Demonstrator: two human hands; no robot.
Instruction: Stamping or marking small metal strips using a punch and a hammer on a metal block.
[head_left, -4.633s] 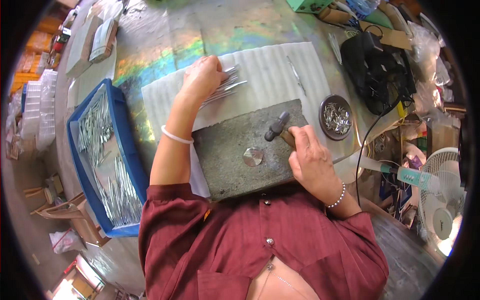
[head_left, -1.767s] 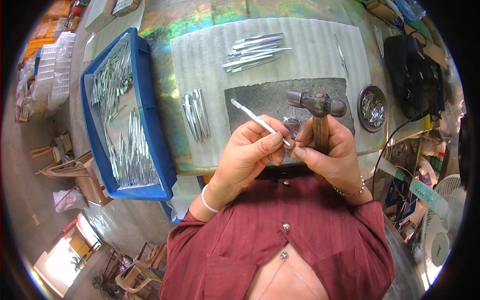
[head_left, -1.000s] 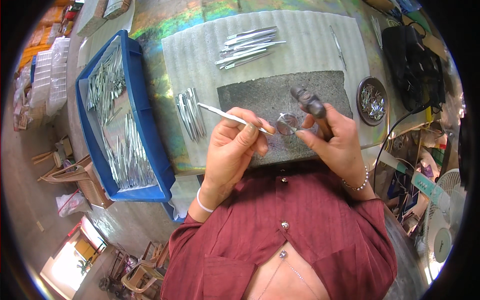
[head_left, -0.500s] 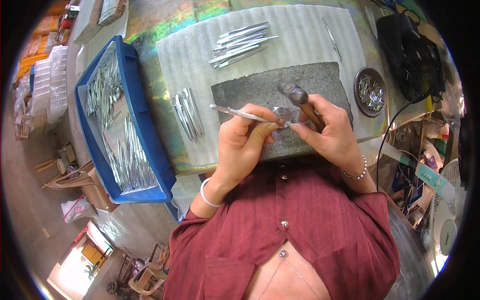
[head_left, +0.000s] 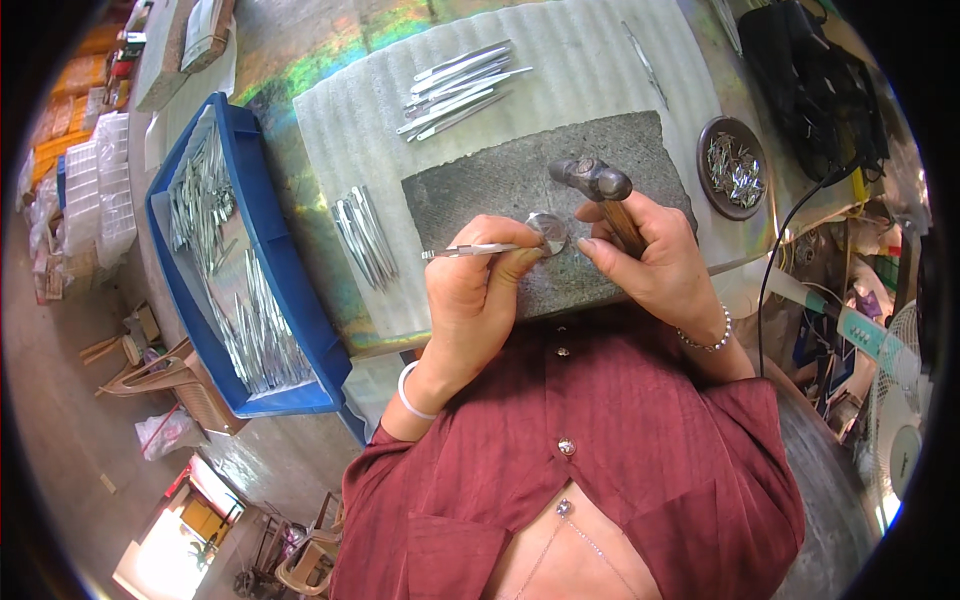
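My left hand (head_left: 470, 268) pinches a slim silver metal piece (head_left: 462, 251) between thumb and fingers; its rear end points left and its tip reaches a small round metal disc (head_left: 548, 222). That disc sits on a dark, rough stone slab (head_left: 470, 187). Held in my right hand (head_left: 660, 255) is a hammer (head_left: 595, 179), gripped by its wooden handle close to the head, which is over the slab. My right thumb and forefinger are apart, just right of the disc. Whether the tip touches the disc is hard to see.
Similar silver pieces lie in a pile (head_left: 460, 88) beyond the slab and a bunch (head_left: 365, 238) to its left, on white foam sheet (head_left: 330, 130). A blue tray (head_left: 262, 190) holds many more. At right are a brown bowl (head_left: 706, 197) of small metal bits and a black bag (head_left: 805, 85).
My right fingers have drawn away from the silver piece, where both hands met before. The hammer head has turned, and the piece in my left hand now lies more level.
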